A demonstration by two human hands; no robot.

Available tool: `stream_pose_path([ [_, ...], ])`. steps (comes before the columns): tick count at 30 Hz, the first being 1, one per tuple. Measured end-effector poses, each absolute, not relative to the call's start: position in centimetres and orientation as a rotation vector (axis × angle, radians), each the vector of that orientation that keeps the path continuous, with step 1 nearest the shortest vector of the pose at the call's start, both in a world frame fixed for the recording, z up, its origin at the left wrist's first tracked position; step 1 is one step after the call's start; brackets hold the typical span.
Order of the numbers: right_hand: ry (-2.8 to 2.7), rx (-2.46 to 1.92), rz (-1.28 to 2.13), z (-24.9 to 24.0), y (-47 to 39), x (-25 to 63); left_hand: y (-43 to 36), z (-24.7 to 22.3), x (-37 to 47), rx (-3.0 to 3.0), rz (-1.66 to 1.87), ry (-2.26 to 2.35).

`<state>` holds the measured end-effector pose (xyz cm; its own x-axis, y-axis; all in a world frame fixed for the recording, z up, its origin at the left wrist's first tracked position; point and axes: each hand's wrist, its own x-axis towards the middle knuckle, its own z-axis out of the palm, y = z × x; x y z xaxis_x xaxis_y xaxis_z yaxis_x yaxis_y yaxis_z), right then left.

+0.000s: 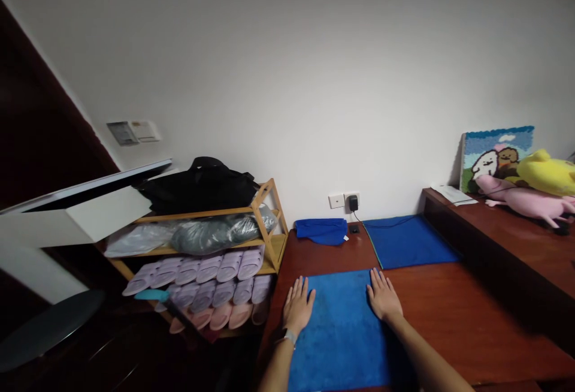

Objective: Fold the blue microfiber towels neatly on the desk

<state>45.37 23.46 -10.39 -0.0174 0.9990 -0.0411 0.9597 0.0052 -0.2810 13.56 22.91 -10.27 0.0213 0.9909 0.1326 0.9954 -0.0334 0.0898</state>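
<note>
A blue cloth [341, 332] lies spread flat on the reddish-brown wooden table [449, 314]. My left hand [298, 306] rests flat at its left edge, near the far corner, fingers stretched forward; a watch or band circles the wrist. At the far right corner of the cloth, my right hand [385, 296] lies flat with its fingers extended. Neither hand grips anything. Behind them is a folded blue cloth [321, 230] with a small white tag. A second flat blue cloth [408, 241] lies at the back right of the table.
Left of the table stands a wooden rack [269, 224] with slippers [229, 266], plastic-wrapped items and a black bag [200, 187]. A plugged-in adapter [353, 202] trails a cable over the right cloth. A raised surface [516, 242] on the right bears plush toys [525, 197] and a picture [498, 155].
</note>
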Motion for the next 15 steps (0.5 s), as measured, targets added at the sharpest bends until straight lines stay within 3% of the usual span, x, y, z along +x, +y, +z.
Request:
stream_pose_path([
  [15, -2.153, -2.066, 0.373, -10.9, 20.2, 46.2, 22.7, -10.8, 13.1, -2.182, -0.275, -2.128],
])
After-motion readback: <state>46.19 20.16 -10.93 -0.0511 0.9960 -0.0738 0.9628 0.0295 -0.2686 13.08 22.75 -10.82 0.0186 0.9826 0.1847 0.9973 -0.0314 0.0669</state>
